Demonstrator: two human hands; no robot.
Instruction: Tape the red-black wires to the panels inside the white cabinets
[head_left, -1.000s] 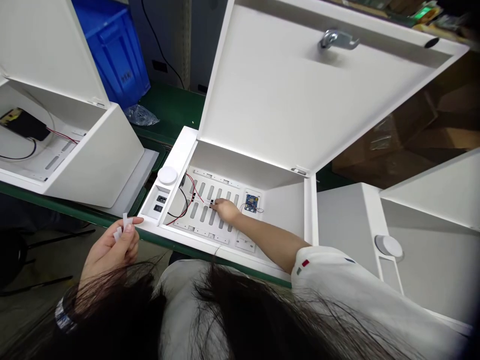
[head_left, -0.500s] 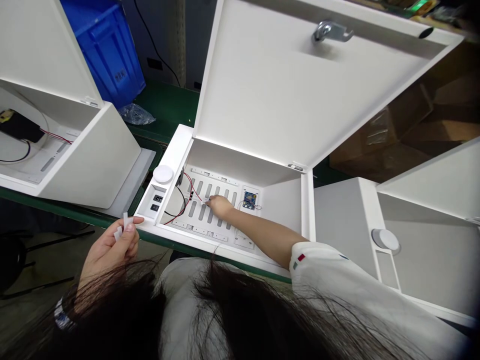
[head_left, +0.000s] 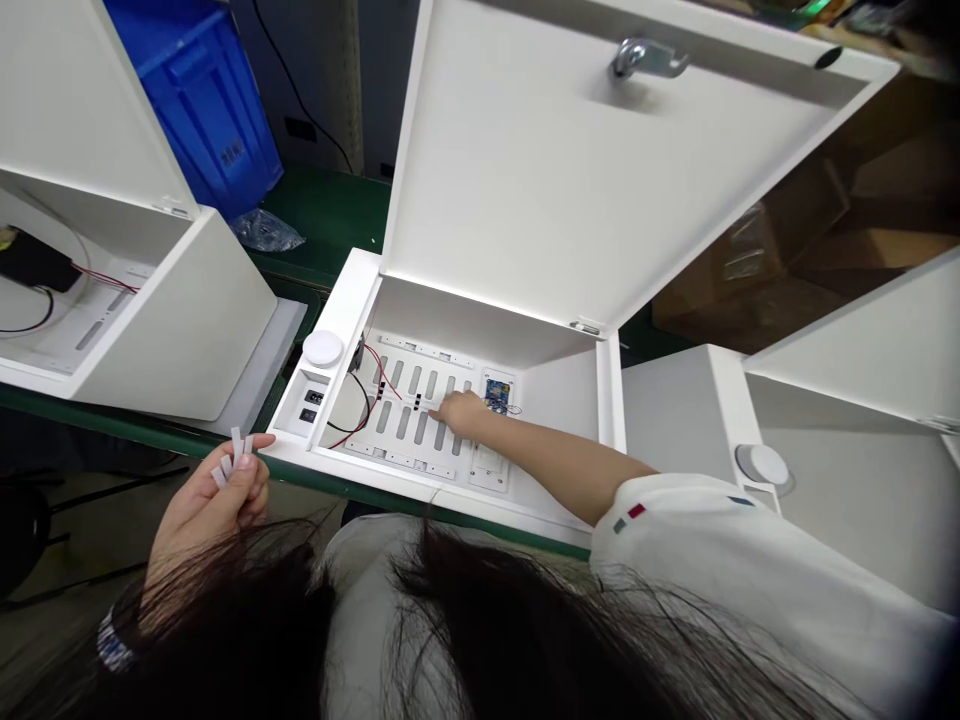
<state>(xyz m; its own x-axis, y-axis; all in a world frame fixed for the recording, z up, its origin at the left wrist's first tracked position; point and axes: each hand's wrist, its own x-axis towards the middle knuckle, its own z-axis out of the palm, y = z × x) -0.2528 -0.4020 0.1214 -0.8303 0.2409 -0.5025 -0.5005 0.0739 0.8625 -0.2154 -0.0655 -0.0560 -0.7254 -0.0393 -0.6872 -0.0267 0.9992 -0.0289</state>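
Note:
My left hand (head_left: 217,495) is closed in a pinch on several thin white strips (head_left: 237,445), just in front of the white box's front left corner. Inside the open white box (head_left: 358,290), my right hand (head_left: 459,412) reaches down with its fingers together at the slotted white plate (head_left: 391,420). Whatever those fingertips hold is too small to make out. Left of them, small black marks (head_left: 418,402) show on the plate's middle line. Red wires (head_left: 390,378) and a black cable (head_left: 368,400) lie at the box's left end. A blue circuit board (head_left: 496,393) sits just beyond my right hand.
The box's lid (head_left: 570,160), with a metal latch (head_left: 646,58), stands raised. Another open white box (head_left: 180,320) is at left, and one more (head_left: 667,420) at right. A blue bin (head_left: 199,110) and clear plastic wrap (head_left: 266,230) rest on the green table (head_left: 337,215).
My right hand has moved a little to the right along the slotted plate, uncovering a black mark where its fingers were. The strips in my left hand are now more fanned out.

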